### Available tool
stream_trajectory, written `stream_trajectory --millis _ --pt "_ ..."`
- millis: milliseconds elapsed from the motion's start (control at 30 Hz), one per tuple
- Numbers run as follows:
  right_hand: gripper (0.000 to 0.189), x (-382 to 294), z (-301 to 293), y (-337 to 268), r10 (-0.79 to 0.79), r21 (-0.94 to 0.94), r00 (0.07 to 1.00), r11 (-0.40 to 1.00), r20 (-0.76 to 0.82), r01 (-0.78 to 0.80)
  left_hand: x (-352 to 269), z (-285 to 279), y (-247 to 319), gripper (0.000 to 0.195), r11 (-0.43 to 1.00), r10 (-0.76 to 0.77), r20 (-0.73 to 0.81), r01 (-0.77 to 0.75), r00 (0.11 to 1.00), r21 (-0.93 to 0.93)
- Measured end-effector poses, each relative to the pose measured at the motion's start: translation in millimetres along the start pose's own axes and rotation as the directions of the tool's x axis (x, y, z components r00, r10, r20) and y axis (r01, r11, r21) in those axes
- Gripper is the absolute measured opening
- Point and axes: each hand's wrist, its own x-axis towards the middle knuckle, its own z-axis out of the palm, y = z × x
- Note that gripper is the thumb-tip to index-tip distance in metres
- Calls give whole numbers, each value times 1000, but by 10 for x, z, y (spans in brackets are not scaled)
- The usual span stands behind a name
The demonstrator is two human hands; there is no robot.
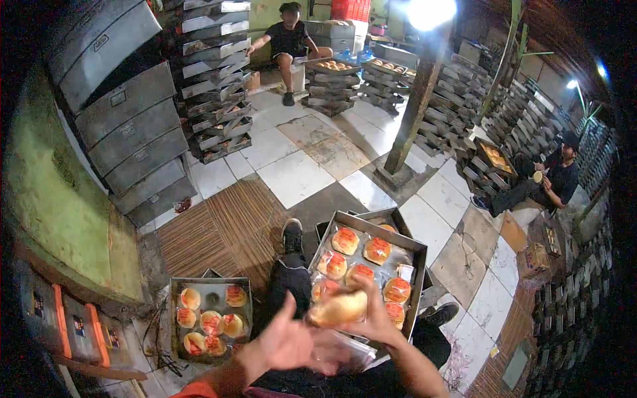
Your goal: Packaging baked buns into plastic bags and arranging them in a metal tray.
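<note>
My right hand (373, 311) grips a golden bread bun (339, 308) above the near edge of a metal tray. Beside it, my left hand (293, 343) is blurred, its thumb raised and spread from the fingers. Clear plastic (361, 348) lies just below and between my hands; whether the left fingers touch it is hard to tell. The tray (418, 278) between my legs holds several buns in clear wrappers with red print, such as one wrapped bun (377, 249). To the left, a second metal tray (211, 281) on the floor holds several more wrapped buns.
Large metal boxes (134, 119) are stacked at left, beside a tall tray stack (216, 64). A wooden post (413, 109) stands ahead on the tiled floor. One person (291, 40) sits at the back; another person (557, 174) sits at right holding a round item. A cardboard box (533, 261) lies at right.
</note>
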Motion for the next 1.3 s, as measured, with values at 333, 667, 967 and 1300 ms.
stream_trajectory --millis 333,667,967,1300 --pt "43 -654 1361 627 591 551 806 665 24 -504 -518 -803 -75 17 239 935 -239 32 264 971" --pt "12 -575 1423 624 362 -102 832 892 -420 -440 -437 -1213 -161 13 319 898 -318 49 303 946" --pt "8 -399 985 -177 -78 -232 895 972 -439 -29 -618 -663 -90 13 -400 887 437 -223 151 889" --pt "19 -157 965 349 292 -151 922 930 -254 -336 -395 -434 85 13 290 924 -248 -112 291 950"
